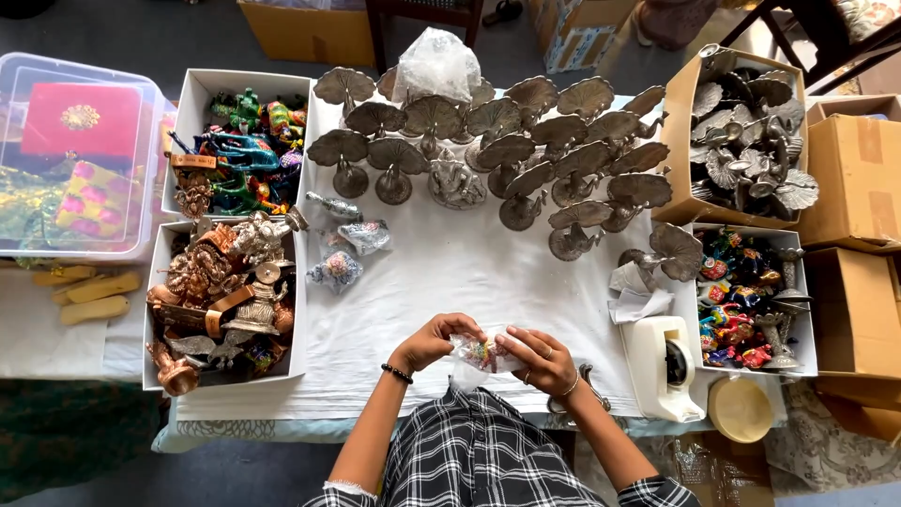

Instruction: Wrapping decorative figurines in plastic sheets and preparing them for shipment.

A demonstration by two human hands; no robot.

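Both hands wrap a small toy in a clear bag.
The left hand (430, 340) and right hand (542, 359) each keep a closed grip on the clear bag (482, 354) (bright toy inside), low over the table (450, 272); next, careful fingers must close it.

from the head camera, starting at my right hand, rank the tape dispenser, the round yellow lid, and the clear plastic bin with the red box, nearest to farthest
Measured from the right hand:
1. White tape dispenser, just to its right near the table's front edge.
2. Round yellow lid, farther right, past the dispenser at the table's corner.
3. Clear plastic bin, far across at the table's back left, well beyond the left hand.
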